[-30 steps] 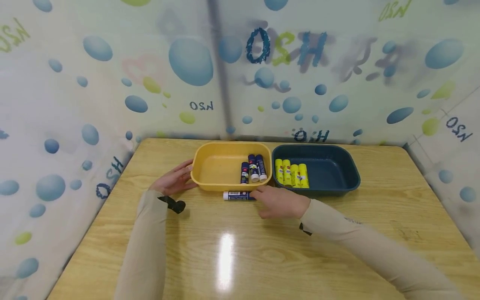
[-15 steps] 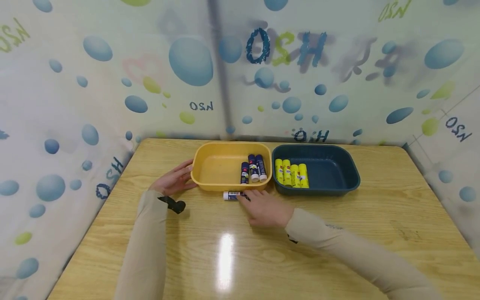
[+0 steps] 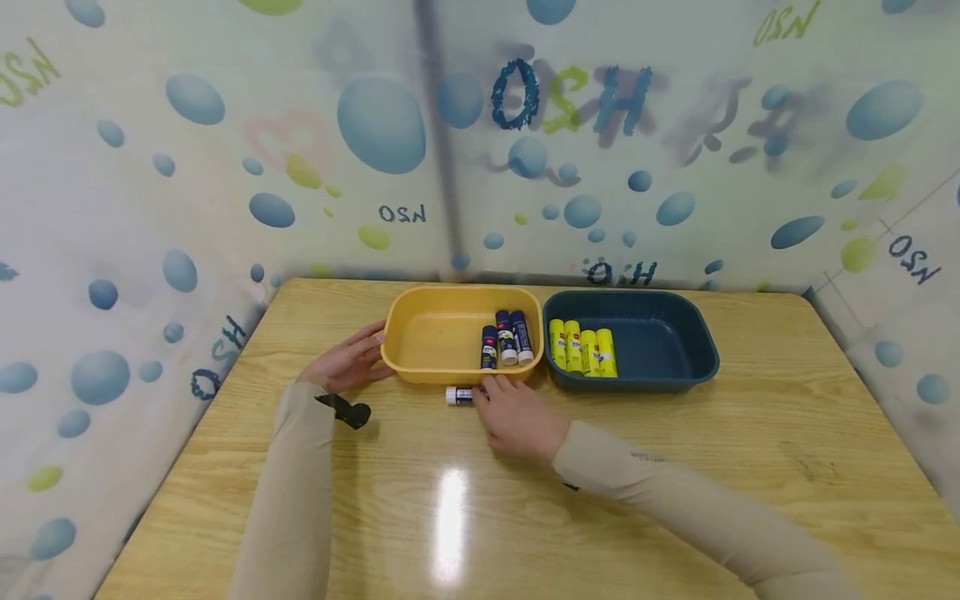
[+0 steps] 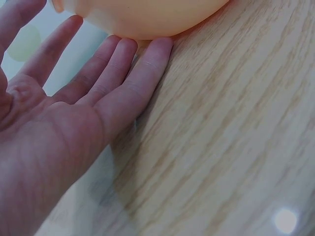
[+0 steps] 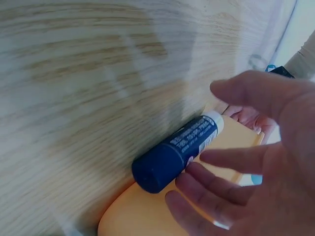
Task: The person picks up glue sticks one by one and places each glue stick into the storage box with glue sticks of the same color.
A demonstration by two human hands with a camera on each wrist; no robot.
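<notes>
A navy glue stick with a white end (image 3: 459, 396) lies on the table along the front of the yellow tray (image 3: 435, 333). My right hand (image 3: 521, 417) is over its right part, covering the dark end in the head view. Seen from the right wrist, the fingers are spread beside the glue stick (image 5: 172, 147), fingertips right at its side, and the thumb stands apart from it. At the tray's left side, my left hand (image 3: 345, 362) has extended fingers; in the left wrist view their fingertips touch the tray wall (image 4: 147, 22).
Inside the yellow tray, several navy glue sticks (image 3: 506, 337) lie at the right end. A dark blue tray (image 3: 660, 342) sits close against its right side, with several yellow glue sticks (image 3: 573, 346) at its left. A patterned wall (image 3: 480, 208) rises behind the wooden table (image 3: 675, 517).
My right hand has moved left along the glue stick, from its dark end toward its middle, covering more of it. The left hand and both trays have stayed in place.
</notes>
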